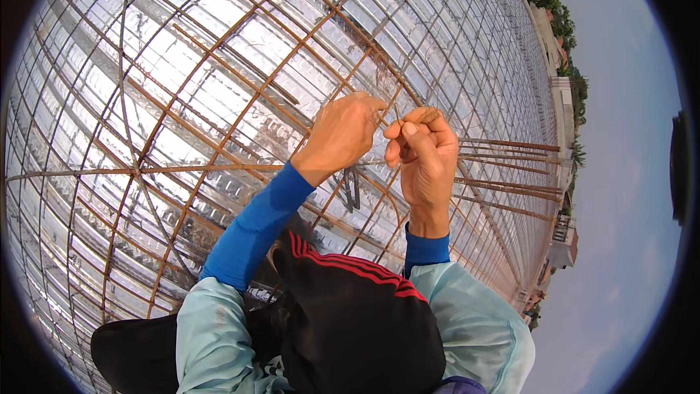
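Observation:
My right hand [425, 157] is raised, its thumb and fingers pinching a thin wire [398, 114]. Close beside it, my left hand [344, 130] is closed with its back toward me, and its fingertips are hidden. Just below the left hand show two dark handles [352, 188] of a pincer-like tool. Whether the left hand holds this tool or the tool hangs behind it, I cannot tell. Both hands are over a grid of rusty rebar [321, 25], near a crossing of bars.
Shiny ribbed metal decking [164, 44] lies under the rebar. A long bar [80, 173] runs across the left side. Several bars [510, 184] stick out at the right, toward the edge with trees and buildings. My bent knee [357, 299] in black trousers is close below my hands.

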{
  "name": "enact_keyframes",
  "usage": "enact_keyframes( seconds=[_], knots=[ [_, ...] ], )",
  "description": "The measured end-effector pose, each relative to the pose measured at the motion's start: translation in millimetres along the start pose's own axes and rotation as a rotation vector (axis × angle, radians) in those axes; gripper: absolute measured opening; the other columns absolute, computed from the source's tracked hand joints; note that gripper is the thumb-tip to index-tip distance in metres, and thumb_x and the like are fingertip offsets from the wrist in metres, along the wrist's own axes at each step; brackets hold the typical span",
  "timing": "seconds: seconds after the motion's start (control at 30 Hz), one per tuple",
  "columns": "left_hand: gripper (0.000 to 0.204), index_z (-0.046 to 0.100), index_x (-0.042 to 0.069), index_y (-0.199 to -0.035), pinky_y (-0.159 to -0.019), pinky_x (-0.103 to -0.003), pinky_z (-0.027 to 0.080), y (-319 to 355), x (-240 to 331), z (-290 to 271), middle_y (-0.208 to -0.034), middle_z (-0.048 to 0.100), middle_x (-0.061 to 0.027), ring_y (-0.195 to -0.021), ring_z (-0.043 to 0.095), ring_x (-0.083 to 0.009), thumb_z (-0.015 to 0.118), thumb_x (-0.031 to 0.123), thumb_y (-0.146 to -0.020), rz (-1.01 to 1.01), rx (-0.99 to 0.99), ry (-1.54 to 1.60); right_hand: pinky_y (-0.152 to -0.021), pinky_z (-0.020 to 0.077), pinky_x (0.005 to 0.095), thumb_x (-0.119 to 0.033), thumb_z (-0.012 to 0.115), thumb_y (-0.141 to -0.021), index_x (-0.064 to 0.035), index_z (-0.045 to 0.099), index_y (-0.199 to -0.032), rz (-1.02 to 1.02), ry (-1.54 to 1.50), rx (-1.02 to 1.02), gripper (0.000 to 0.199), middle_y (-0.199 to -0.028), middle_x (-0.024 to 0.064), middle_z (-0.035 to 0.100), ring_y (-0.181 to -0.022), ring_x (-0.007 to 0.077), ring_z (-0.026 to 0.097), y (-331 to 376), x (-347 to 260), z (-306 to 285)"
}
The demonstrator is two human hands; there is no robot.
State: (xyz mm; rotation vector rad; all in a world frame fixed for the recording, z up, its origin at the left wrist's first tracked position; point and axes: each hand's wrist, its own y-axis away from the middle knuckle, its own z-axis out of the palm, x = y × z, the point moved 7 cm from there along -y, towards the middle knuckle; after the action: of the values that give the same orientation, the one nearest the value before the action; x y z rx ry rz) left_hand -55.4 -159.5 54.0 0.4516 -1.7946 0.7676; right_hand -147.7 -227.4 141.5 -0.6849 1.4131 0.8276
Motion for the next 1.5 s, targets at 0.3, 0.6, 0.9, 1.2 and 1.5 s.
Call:
enact_keyframes(
  seconds=[0.3,0.6,0.9,1.2,1.5],
  knots=[
    [0.033,0.077,-0.001,-0.115,-0.058,-0.02,0.044,16.8,1.8,-47.7,-0.081,0.067,0.0006,-0.066,0.053,-0.0048,0.077,0.027,-0.097,-0.348,0.031,0.928,-0.053,0.0531,0.0232,-0.006,0.066,-0.097,0.0013,0.063,-0.102,0.099,0.094,-0.079,0.01,-0.087,0.0175,0.075,-0.06,0.0138,0.067,-8.8,26.2,6.2],
    [0.023,0.077,0.001,-0.093,-0.052,-0.019,0.046,15.9,1.5,-37.6,-0.074,0.067,-0.0012,-0.063,0.06,-0.005,0.079,0.024,-0.096,-0.394,0.075,0.924,-0.063,0.0564,0.0253,-0.019,0.069,-0.102,-0.0056,0.065,-0.111,0.062,0.064,-0.11,0.017,-0.095,0.0084,0.074,-0.078,0.0124,0.07,-13.0,27.4,-5.8],
    [0.024,0.073,0.0,-0.095,-0.05,-0.021,0.047,21.1,-13.2,-50.0,-0.072,0.065,-0.0012,-0.058,0.06,-0.0074,0.076,0.024,-0.098,-0.468,0.173,1.077,-0.075,0.0628,0.0279,-0.016,0.062,-0.107,-0.0026,0.066,-0.11,0.01,-0.257,-0.085,0.015,-0.099,0.0085,0.07,-0.082,0.0151,0.071,-21.2,31.1,-11.1],
    [0.023,0.071,-0.002,-0.104,-0.057,-0.026,0.052,24.8,-17.3,-37.9,-0.08,0.069,-0.0053,-0.067,0.066,-0.0134,0.069,0.021,-0.103,-0.426,0.201,1.448,-0.093,0.066,0.0327,-0.015,0.053,-0.111,0.0027,0.065,-0.111,0.182,-0.919,-0.004,0.021,-0.116,0.0154,0.069,-0.106,0.0219,0.073,-12.4,77.0,-9.7],
    [0.022,0.068,0.002,-0.102,-0.056,-0.026,0.054,32.3,-33.4,-39.3,-0.08,0.071,-0.0061,-0.067,0.069,-0.015,0.069,0.024,-0.104,-0.339,0.422,1.468,-0.094,0.0658,0.0298,-0.012,0.055,-0.11,0.0043,0.066,-0.108,0.307,-1.029,0.088,0.02,-0.109,0.0176,0.074,-0.107,0.0223,0.074,-2.4,113.6,-13.3]
  ],
)
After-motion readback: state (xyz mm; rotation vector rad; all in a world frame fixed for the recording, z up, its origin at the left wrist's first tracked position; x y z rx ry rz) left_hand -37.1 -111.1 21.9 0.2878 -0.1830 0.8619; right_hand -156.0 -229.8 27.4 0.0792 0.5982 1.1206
